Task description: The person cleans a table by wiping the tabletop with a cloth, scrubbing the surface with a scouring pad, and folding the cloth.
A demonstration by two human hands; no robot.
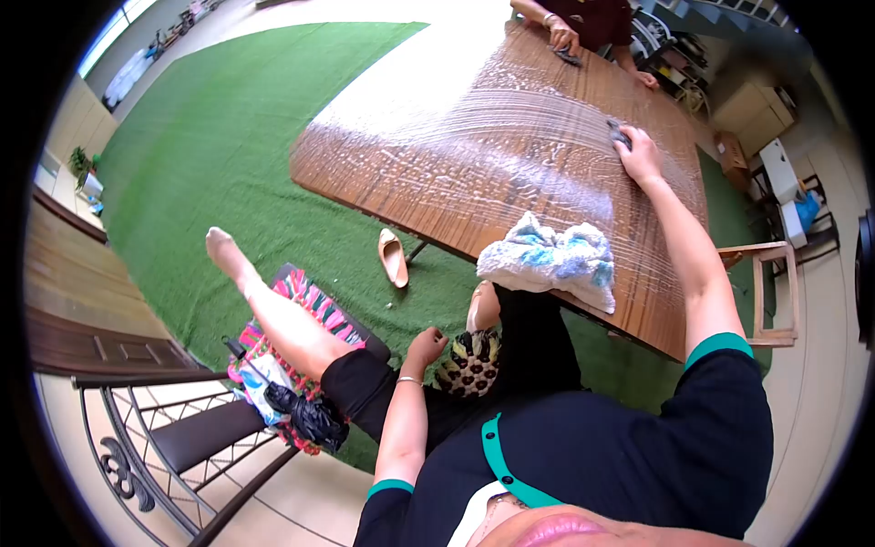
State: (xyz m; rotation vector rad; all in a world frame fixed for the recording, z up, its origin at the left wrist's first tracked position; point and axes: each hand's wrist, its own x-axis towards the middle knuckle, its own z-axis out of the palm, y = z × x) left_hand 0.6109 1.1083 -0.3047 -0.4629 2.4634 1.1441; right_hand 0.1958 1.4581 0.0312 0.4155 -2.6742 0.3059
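Observation:
My right hand [642, 159] is stretched out over the wooden table [410, 178], its fingers closed around a dark grey scrubbing pad [620, 135] pressed to the top. Streaks of whitish suds cover much of that surface. At the near edge lies a crumpled white towel [547, 260] with blue patches, partly hanging over. My left hand [427, 347] is loosely curled beside my knee, off the table, with nothing visible in it. Close to it is a patterned cloth [469, 362] in yellow, black and brown.
Across the table a co-worker's hand [564, 38] grips another dark pad [567, 57]. A beige shoe [393, 258] lies on the green carpet [200, 155]. My leg rests on a bench with a striped cover [314, 305], beside a black bag [317, 419]. A wooden stool [775, 296] stands right.

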